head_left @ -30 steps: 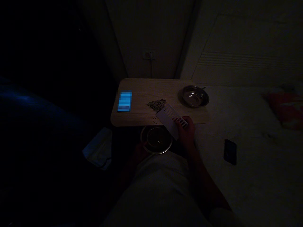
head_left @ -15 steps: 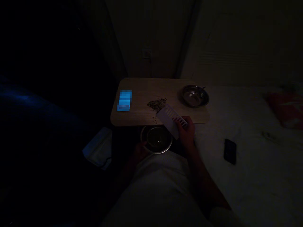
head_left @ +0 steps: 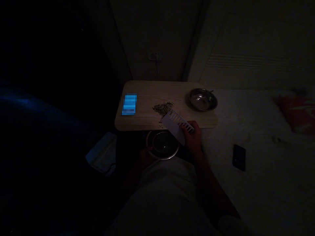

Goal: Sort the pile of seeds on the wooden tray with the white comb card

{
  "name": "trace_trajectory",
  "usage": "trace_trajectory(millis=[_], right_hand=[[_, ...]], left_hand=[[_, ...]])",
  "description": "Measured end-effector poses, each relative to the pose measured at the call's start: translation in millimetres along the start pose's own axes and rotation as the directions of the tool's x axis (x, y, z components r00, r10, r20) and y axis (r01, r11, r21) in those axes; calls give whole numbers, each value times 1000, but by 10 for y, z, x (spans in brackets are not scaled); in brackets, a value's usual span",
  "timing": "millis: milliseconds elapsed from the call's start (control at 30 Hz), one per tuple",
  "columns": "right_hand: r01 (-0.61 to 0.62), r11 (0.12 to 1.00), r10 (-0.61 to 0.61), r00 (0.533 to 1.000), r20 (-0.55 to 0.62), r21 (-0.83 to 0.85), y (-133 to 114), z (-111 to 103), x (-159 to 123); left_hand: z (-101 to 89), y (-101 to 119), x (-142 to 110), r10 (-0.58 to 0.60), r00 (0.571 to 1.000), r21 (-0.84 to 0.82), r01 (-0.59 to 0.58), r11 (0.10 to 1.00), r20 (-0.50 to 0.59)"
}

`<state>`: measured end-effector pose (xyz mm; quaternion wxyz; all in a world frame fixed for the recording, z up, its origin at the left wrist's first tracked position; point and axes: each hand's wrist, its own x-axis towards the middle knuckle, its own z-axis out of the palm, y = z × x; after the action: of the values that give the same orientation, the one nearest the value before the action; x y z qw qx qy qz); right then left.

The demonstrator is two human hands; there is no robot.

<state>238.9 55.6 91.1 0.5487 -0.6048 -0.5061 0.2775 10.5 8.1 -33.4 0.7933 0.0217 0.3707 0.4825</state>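
White, flat, slotted panel [head_left: 173,127]: my right hand [head_left: 193,137] pinches one end, I judge so the other reaches the loose, speckled, seed-like heap [head_left: 161,108] beyond its fingertips; left of those fingers, my left hand [head_left: 146,156] seems to steady a round, silver-rimmed bowl [head_left: 171,157]; that hand's grip I cannot tell from afar.

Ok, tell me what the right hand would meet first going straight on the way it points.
Led by the white slotted piece it holds, the right hand would probably meet the pile of small bits on the table first; the dimness hides whether they touch.
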Motion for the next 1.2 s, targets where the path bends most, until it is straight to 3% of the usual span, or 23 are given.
trace_trajectory(millis=[100, 267, 667, 1000, 1067, 1200], right_hand=[[-5, 1000, 5, 1000, 18, 23, -14, -1, -4], [-9, 1000, 10, 999, -42, 26, -24, -7, 9], [12, 1000, -13, 1000, 27, 25, -13, 31, 2], [15, 1000, -15, 999, 39, 2, -50, -8, 9], [6, 1000, -6, 1000, 22, -1, -42, -14, 11], [0, 1000, 0, 1000, -10, 6, -28, -45, 20]], left_hand=[[36, 26, 47, -58, 998, 21, 59, 998, -39], [56, 32, 40, -31, 995, 33, 35, 999, -95], [28, 16, 39, -10, 999, 23, 10, 1000, -39], [96, 48, 36, -88, 992, 52, 93, 994, -92], [92, 29, -18, -63, 995, 54, 67, 996, -79], [53, -22, -157, 92, 995, 14, -91, 996, -37]])
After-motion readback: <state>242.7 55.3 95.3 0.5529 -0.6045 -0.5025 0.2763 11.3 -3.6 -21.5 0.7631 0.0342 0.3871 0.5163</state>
